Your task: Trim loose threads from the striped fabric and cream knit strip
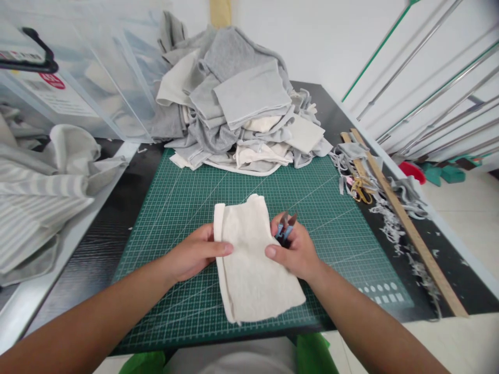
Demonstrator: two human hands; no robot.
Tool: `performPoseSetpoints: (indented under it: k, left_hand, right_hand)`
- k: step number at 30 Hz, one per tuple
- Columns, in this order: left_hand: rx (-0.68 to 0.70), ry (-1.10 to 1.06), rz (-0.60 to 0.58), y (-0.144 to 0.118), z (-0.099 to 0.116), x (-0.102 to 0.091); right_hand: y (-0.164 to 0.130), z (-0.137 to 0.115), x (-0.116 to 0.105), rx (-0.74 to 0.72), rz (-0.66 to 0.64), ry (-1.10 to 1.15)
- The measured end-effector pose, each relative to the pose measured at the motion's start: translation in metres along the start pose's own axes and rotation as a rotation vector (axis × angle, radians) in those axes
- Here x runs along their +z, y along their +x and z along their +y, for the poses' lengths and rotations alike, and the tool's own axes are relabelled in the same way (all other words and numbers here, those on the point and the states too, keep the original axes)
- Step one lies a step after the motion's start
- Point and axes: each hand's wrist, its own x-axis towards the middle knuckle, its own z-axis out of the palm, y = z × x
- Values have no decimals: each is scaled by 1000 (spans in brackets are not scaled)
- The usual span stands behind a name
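Hands [195, 254] partly behind cream cloth [251, 265]

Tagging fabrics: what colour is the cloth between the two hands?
Plain cream; the cloth shows best in the head view, the only one.

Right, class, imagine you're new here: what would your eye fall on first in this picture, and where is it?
Probably the tall heap of grey and cream fabric pieces at the far end of the green gridded cutting mat. Next, perhaps, the cream fabric piece held between the left hand and the right hand above the mat's near part, with small blue-handled snips also in the right hand.
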Motion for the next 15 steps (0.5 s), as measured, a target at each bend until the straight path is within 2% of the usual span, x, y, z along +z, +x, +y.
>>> performPoseSetpoints:
  k: [2,4,5,7,10,13,15]
  left_hand:
    - [-31,-53,27,1,-1,-1]
    - [-41,-130,42,1,-1,-3]
    - [-35,-177,35,1,0,-3]
    - [-20,-276,-17,-2,2,-4]
    - [-11,-396,-127,-9,9,-4]
    - [-5,-441,-185,-16,17,-4]
    - [23,-411,-171,-20,21,-4]
  right_hand:
    - [-1,0,0,44,-69,158]
    - [2,2,0,131,-46,206]
    - [4,3,0,168,-2,139]
    - [9,5,0,199,97,-162]
    - [14,7,1,199,131,-598]
    - [14,6,2,180,105,-738]
    - [13,6,2,189,78,-680]
